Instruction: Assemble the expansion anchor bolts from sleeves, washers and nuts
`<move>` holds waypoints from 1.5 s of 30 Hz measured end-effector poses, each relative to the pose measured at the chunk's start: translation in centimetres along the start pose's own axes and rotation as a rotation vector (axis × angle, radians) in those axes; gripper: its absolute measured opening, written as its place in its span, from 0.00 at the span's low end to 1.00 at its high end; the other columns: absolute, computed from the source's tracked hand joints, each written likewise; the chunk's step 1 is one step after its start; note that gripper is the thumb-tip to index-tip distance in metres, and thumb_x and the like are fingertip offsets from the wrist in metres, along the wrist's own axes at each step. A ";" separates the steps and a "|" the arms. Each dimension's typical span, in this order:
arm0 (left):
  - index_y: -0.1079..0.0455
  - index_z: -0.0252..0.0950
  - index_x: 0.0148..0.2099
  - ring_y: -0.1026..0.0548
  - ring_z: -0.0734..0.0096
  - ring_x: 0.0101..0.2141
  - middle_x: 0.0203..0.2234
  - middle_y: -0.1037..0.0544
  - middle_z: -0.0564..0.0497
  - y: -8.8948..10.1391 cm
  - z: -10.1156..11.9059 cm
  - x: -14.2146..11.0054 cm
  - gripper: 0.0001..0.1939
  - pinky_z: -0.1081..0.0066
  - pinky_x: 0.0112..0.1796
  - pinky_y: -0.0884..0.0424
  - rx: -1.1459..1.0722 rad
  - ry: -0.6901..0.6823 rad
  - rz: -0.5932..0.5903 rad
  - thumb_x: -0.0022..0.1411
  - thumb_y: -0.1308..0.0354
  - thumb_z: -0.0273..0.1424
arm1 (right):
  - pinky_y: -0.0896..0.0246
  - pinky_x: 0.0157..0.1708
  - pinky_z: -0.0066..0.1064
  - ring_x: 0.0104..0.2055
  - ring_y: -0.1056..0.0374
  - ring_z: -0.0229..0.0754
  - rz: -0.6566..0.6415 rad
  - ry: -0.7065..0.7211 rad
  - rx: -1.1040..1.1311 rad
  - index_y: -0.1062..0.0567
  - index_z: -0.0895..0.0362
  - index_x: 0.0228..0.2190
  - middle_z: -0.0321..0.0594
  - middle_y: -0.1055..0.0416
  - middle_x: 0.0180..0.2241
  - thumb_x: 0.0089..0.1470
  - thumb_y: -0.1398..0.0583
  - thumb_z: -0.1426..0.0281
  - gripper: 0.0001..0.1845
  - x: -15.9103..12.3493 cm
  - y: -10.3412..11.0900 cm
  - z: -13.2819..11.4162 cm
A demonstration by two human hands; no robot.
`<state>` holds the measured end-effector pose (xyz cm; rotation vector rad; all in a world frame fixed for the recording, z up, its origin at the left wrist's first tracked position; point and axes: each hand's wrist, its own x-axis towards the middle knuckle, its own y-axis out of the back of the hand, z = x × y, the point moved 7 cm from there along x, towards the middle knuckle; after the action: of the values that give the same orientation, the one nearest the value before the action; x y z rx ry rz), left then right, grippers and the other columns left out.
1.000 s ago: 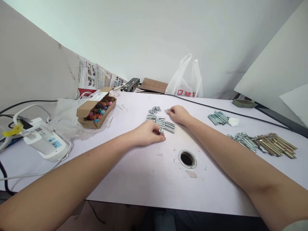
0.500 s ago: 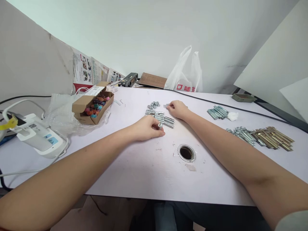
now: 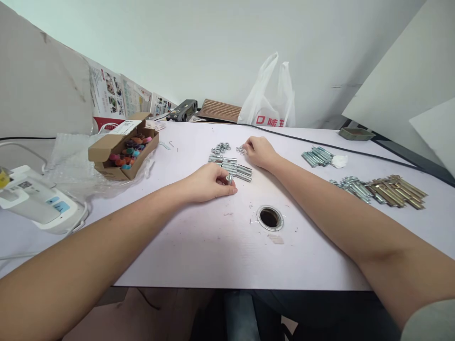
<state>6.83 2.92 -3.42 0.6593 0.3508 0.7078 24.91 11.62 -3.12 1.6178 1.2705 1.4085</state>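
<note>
My left hand is closed around a silver bolt, whose end shows between thumb and fingers; the rest is hidden in the hand. Just beyond it lies a row of silver metal sleeves or bolts on the white table. Behind that row is a small heap of hex nuts. My right hand has its fingertips drawn together at a few small washers. Whether a washer is between those fingers is hidden.
To the right lie bluish sleeves, silver anchor bolts and brassy ones. A round hole opens in the table. At left are an open carton and a white device; a plastic bag stands behind.
The whole view has shifted slightly, so everything sits a little higher and further left. Both hands keep about the same places on the table, the left still holding the bolt.
</note>
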 end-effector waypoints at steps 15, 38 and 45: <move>0.24 0.34 0.34 0.36 0.78 0.22 0.21 0.28 0.55 0.0 -0.2 0.1 0.14 0.76 0.23 0.42 -0.028 -0.004 -0.012 0.53 0.40 0.40 | 0.49 0.50 0.43 0.47 0.39 0.53 0.032 -0.013 -0.044 0.25 0.60 0.37 0.52 0.29 0.40 0.59 0.49 0.68 0.14 -0.6 0.2 1.7; 0.26 0.34 0.34 0.37 0.76 0.22 0.21 0.30 0.55 1.0 -1.1 0.2 0.15 0.75 0.23 0.42 0.017 0.010 0.114 0.52 0.41 0.42 | 0.45 0.33 0.30 0.29 0.39 0.38 -0.166 0.084 0.280 0.25 0.59 0.27 0.38 0.30 0.26 0.54 0.41 0.58 0.17 -2.9 2.1 -0.6; 0.26 0.34 0.32 0.39 0.78 0.18 0.18 0.32 0.56 1.1 -1.3 0.1 0.16 0.74 0.20 0.43 0.009 0.054 0.129 0.52 0.41 0.43 | 0.58 0.20 0.28 0.21 0.53 0.32 -0.414 0.165 0.791 0.30 0.58 0.22 0.32 0.43 0.18 0.52 0.42 0.48 0.25 -5.9 4.3 -8.4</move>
<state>5.76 4.20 -3.71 0.6766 0.3636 0.8485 18.06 3.58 0.57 1.5636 2.3005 0.8245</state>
